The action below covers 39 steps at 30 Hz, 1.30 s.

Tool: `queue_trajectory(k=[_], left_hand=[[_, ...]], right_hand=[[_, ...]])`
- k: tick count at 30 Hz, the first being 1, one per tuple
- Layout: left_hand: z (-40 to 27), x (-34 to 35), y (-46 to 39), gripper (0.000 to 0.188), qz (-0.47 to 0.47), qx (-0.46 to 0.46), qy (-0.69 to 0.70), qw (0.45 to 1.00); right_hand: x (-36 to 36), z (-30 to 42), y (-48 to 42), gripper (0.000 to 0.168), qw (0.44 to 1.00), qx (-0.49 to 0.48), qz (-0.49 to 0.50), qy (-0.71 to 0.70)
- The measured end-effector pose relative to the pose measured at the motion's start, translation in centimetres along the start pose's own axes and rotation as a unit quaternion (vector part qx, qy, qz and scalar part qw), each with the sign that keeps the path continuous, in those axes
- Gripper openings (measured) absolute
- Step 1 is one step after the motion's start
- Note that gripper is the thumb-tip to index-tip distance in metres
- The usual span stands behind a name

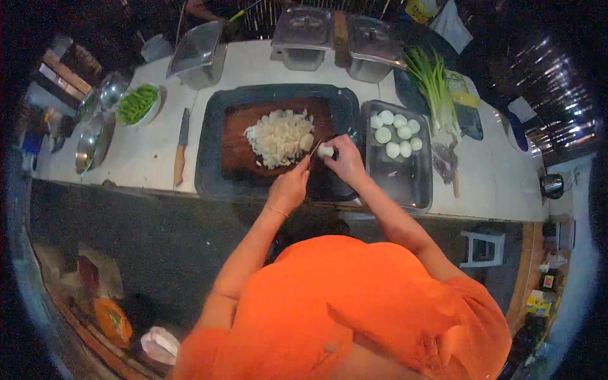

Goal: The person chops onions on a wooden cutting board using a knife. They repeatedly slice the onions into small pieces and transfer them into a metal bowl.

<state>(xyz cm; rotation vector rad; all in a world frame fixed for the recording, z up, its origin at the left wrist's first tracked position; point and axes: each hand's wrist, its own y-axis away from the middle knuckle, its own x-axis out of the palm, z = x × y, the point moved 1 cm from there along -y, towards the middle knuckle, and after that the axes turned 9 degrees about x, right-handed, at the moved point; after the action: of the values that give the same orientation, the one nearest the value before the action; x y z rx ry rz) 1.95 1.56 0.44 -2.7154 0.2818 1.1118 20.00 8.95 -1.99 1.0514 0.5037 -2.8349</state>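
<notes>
My left hand (289,186) grips a small knife (315,149), its blade pointing up and away from me. Beside the blade, the fingers of my right hand (349,160) hold a peeled white onion (326,150). Both hands are over the right part of a reddish-brown cutting board (235,142), which lies in a large dark tray (205,147). A heap of chopped pale onion (280,137) covers the board's middle, with a larger rounded piece at its right edge. Right of this, a grey metal tray (396,183) holds several peeled whole onions (383,135).
A wooden-handled knife (180,156) lies left of the dark tray. Farther left are a bowl of cut green vegetables (138,104) and metal bowls (92,142). Lidded containers (304,38) line the back. Green onions (434,95) lie at the right. A stool (482,249) stands below the table.
</notes>
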Motion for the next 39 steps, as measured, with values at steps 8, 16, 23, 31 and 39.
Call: queue_trajectory(k=[8, 16, 23, 31, 39], left_hand=[[0.0, 0.7, 0.2, 0.042, 0.015, 0.013, -0.039, 0.999], [0.6, 2.1, -1.5, 0.042, 0.049, -0.002, -0.069, 0.996], [1.1, 1.1, -0.8, 0.044, -0.001, 0.008, -0.040, 0.999], [-0.2, -0.1, -1.0, 0.040, 0.031, 0.031, -0.061, 0.997], [-0.6, -0.5, -1.7, 0.040, 0.051, 0.034, -0.048, 0.997]], right_hand=[[0.2, -0.1, 0.1, 0.026, 1.000, 0.007, -0.014, -0.002], [0.5, -0.6, -0.1, 0.025, 0.999, 0.034, 0.009, -0.010], [0.1, -0.1, -0.5, 0.026, 0.999, 0.028, 0.018, -0.017], [0.6, -0.9, -0.1, 0.028, 1.000, 0.024, -0.002, -0.018], [0.6, -0.9, 0.0, 0.026, 0.999, 0.035, 0.006, -0.026]])
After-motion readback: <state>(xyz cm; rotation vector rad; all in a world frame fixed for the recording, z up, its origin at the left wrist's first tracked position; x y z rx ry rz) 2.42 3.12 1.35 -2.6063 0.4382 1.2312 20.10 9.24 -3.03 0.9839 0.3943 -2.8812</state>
